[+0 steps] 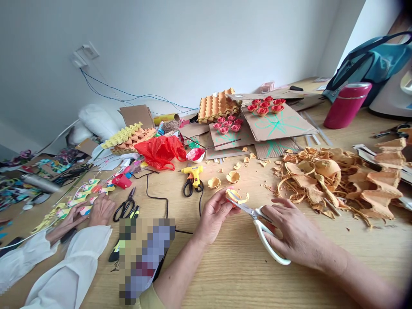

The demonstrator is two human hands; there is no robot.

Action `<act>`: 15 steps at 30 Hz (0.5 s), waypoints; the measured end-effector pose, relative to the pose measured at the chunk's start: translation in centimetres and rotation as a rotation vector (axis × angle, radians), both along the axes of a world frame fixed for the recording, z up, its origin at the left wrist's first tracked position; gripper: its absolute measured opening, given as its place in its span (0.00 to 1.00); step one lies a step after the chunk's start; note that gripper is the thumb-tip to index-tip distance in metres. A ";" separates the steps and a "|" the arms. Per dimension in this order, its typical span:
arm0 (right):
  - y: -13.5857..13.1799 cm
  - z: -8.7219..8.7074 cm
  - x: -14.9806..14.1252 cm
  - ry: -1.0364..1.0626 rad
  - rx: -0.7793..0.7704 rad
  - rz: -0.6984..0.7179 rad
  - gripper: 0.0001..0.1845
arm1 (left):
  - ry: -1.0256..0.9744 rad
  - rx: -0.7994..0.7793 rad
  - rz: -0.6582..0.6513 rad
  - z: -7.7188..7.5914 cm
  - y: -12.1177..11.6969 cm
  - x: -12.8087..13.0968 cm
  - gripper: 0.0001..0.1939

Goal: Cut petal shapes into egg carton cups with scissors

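My left hand (pixel 215 211) pinches a small orange egg-carton cup (pixel 237 196) just above the wooden table (pixel 244 266). My right hand (pixel 294 235) is closed round white-handled scissors (pixel 261 223), whose blades reach into the cup's edge. Two finished orange cups (pixel 214 183) (pixel 233 177) lie just beyond my hands. A heap of orange carton scraps (pixel 325 180) spreads to the right.
A yellow glue gun (pixel 193 172) and black scissors (pixel 126 207) lie to the left. Another person's hands in white sleeves (pixel 93 211) rest at the far left. Red paper roses on cardboard (pixel 264 107), egg trays (pixel 216 105), a red bag (pixel 161 150) and a pink flask (pixel 346 104) stand behind.
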State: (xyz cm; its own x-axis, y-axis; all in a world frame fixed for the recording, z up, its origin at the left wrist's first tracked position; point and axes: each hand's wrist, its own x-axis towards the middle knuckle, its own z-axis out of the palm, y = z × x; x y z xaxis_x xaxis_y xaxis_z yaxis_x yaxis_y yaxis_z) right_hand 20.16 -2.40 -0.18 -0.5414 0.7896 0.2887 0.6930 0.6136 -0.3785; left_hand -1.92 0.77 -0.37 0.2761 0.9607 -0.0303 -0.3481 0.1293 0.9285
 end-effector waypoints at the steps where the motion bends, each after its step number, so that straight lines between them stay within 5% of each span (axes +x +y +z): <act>1: 0.0 0.0 0.0 -0.003 -0.003 0.002 0.09 | 0.020 0.005 -0.006 0.1 0.0 -0.1 0.22; 15: -0.5 0.6 0.1 0.045 0.014 0.036 0.11 | 0.105 0.104 -0.005 0.8 0.5 -0.8 0.21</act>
State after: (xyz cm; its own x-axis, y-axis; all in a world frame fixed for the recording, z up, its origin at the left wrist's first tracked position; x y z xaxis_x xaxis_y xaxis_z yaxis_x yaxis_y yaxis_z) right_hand 20.22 -2.91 0.38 -0.5557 0.7654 0.3246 0.6527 0.6434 -0.3999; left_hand -2.73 1.25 0.48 0.2819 0.9586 0.0402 -0.2475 0.0322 0.9684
